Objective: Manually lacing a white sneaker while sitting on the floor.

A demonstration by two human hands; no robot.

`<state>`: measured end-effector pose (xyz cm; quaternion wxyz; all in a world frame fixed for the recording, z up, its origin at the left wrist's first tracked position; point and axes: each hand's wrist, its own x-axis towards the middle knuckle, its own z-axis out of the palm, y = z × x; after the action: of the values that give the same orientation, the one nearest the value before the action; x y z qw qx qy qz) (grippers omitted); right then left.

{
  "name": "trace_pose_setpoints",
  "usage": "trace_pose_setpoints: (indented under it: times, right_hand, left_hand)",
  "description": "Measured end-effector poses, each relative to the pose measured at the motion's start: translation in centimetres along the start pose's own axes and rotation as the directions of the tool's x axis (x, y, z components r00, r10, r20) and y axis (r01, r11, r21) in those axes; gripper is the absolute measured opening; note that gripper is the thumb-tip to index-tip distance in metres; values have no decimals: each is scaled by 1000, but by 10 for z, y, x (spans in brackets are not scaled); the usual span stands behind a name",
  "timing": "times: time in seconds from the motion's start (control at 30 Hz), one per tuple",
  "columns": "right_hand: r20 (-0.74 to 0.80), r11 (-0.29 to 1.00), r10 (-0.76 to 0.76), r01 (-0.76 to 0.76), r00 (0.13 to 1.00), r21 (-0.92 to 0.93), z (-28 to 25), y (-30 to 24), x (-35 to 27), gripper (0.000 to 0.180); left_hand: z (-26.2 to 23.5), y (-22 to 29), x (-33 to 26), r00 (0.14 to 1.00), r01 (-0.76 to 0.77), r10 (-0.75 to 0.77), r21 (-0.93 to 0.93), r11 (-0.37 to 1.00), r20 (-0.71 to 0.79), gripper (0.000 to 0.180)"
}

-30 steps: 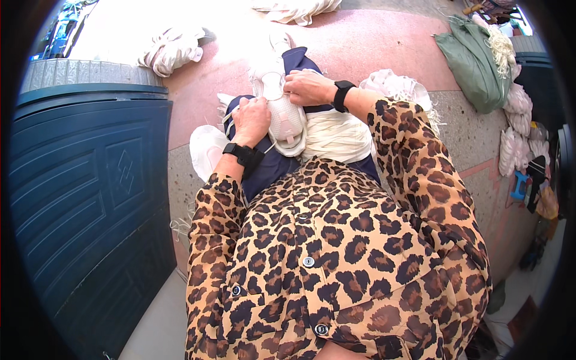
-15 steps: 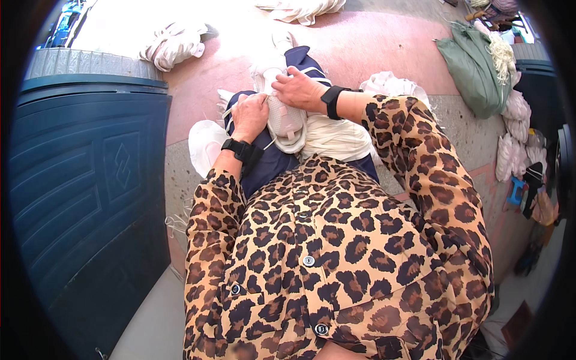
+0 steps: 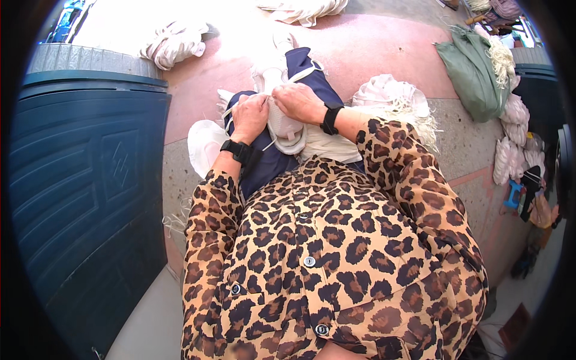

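Observation:
A pale pink-and-white mesh sneaker (image 3: 285, 128) lies in my lap, between thighs in dark blue trousers. My left hand (image 3: 250, 116) is closed, thumb and fingers pinched at the left edge of the shoe's opening. Pressed together at the opposite edge are the fingers of my right hand (image 3: 299, 103), closed on a white shoelace (image 3: 305, 73) that loops out over my right knee. My hands hide the lace holes and the exact grip points. White lace also hangs along my left thigh.
Another pale shoe (image 3: 206, 147) is left of my leg. White bundles (image 3: 390, 93) lie on the right, with more (image 3: 174, 45) farther off. A green sack (image 3: 474, 72) stands at the far right. Blue panelled doors (image 3: 90, 180) border the left side.
My right hand has drawn in lower and closer to my left hand, its forearm shifting left. The shoelace over my right knee now stands out in a curve. My left hand stays nearly still.

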<state>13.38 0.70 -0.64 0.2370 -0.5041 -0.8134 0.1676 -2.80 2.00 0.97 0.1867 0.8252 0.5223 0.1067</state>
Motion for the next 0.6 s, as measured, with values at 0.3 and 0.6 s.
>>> trace_pose_setpoints:
  times: [0.3,0.6]
  right_hand:
    - [174,854,-191,251,966,-456,6,-10,15,11]
    - [131,993,15,-31,991,116,-55,-22,-30,17]
  left_hand:
    - [0,3,-4,998,55,-56,47,997,37,17]
    - [-7,27,-17,944,-254,209,-156,954,-256,17]
